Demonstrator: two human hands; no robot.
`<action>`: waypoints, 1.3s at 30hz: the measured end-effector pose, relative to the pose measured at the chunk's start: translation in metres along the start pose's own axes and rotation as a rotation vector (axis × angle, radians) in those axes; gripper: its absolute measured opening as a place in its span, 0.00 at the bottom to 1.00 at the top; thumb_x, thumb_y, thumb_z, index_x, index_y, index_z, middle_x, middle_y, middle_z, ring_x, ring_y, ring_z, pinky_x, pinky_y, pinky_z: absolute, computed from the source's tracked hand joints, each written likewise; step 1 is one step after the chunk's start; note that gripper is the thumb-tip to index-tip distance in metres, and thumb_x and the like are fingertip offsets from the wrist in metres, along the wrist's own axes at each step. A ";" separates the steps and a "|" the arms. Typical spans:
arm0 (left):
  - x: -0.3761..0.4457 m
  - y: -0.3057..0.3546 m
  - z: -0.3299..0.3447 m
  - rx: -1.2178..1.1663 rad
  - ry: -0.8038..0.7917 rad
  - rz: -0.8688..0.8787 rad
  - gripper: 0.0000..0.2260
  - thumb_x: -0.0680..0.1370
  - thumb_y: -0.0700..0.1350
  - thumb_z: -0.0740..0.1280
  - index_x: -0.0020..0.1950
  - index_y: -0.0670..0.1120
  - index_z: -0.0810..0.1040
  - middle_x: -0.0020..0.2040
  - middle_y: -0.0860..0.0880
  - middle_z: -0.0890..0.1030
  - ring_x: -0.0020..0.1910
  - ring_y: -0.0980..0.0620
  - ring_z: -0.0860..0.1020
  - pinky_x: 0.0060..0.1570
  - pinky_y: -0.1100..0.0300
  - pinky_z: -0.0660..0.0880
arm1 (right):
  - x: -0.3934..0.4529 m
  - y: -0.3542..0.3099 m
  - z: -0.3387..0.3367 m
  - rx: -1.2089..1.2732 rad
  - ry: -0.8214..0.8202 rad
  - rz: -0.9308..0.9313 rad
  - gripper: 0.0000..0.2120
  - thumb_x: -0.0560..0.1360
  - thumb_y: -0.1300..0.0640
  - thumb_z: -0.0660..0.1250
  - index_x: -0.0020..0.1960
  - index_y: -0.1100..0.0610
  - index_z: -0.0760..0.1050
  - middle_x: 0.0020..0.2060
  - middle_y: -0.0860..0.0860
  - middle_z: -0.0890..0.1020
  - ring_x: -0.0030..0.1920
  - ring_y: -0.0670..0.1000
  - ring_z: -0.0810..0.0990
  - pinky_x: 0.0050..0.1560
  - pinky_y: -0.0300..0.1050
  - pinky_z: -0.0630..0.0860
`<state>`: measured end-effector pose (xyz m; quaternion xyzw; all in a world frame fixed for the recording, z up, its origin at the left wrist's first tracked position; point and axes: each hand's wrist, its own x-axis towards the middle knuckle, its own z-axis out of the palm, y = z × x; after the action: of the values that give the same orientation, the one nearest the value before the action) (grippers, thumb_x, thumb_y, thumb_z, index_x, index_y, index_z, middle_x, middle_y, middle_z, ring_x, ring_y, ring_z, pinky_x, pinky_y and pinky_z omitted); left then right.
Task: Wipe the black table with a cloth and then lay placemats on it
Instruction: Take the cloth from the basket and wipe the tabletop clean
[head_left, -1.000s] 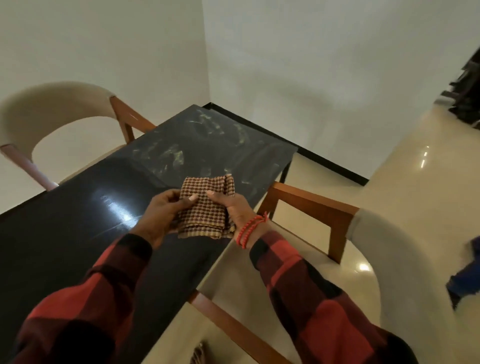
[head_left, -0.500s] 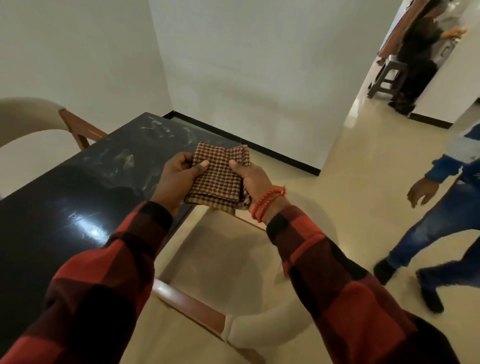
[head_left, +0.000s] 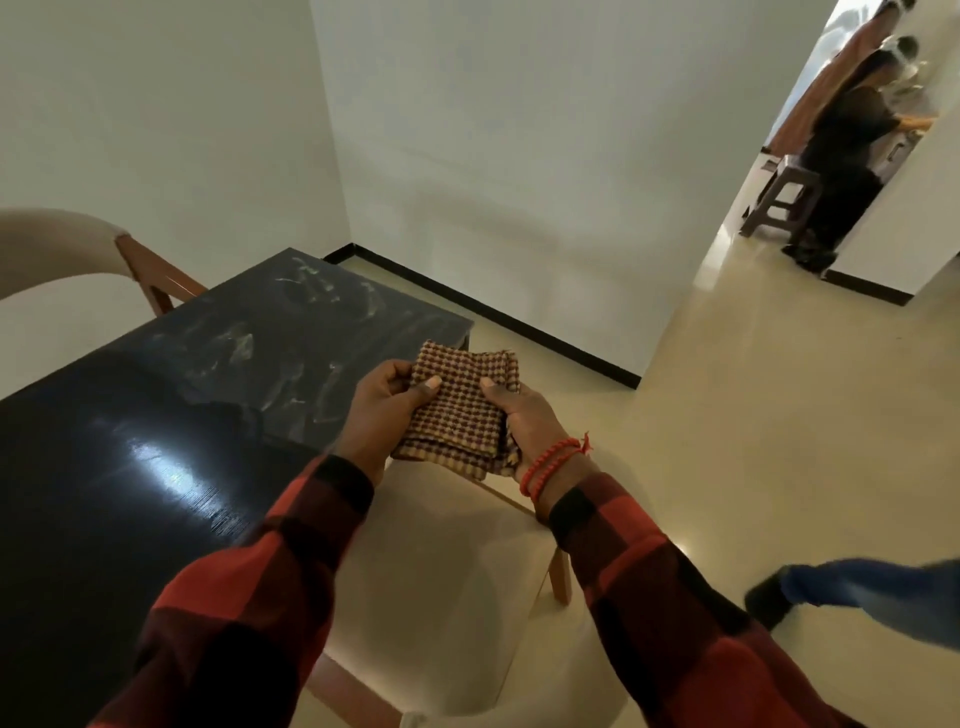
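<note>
Swinging right since a second ago, the view leaves the smeared tabletop (head_left: 291, 338) off to the left. Both hands hold the folded cloth (head_left: 460, 410) over a chair (head_left: 467, 571), left hand (head_left: 382, 410) nearer the tabletop, right hand (head_left: 524, 421) opposite, fingers (head_left: 431, 383) clamped on its sides.

Nothing readable is showing anywhere from where I am standing: no words, labels, brand marks, numbers or signs.
</note>
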<state>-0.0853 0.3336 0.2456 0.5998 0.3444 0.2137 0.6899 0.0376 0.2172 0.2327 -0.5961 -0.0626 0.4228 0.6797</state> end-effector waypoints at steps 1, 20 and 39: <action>0.006 -0.002 0.003 0.006 0.017 0.001 0.10 0.80 0.42 0.68 0.62 0.46 0.77 0.57 0.47 0.84 0.56 0.48 0.84 0.58 0.48 0.81 | 0.006 -0.004 -0.003 0.007 -0.025 0.023 0.11 0.80 0.54 0.67 0.61 0.56 0.76 0.58 0.57 0.83 0.56 0.59 0.83 0.54 0.58 0.81; 0.065 -0.027 0.154 -0.116 0.478 -0.024 0.12 0.78 0.42 0.71 0.61 0.44 0.78 0.54 0.46 0.86 0.52 0.48 0.86 0.56 0.50 0.81 | 0.147 -0.082 -0.126 -0.244 -0.502 0.180 0.08 0.81 0.54 0.67 0.57 0.55 0.78 0.56 0.57 0.84 0.56 0.58 0.84 0.60 0.58 0.80; 0.207 -0.017 0.203 -0.244 0.663 0.029 0.13 0.78 0.41 0.72 0.62 0.42 0.78 0.56 0.43 0.85 0.57 0.43 0.84 0.60 0.45 0.80 | 0.287 -0.168 -0.138 -0.215 -0.691 0.322 0.12 0.81 0.59 0.64 0.62 0.62 0.77 0.56 0.62 0.84 0.53 0.61 0.84 0.49 0.54 0.84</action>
<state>0.2005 0.3387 0.1927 0.4156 0.5130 0.4462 0.6041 0.3852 0.3101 0.2183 -0.4886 -0.2375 0.6907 0.4773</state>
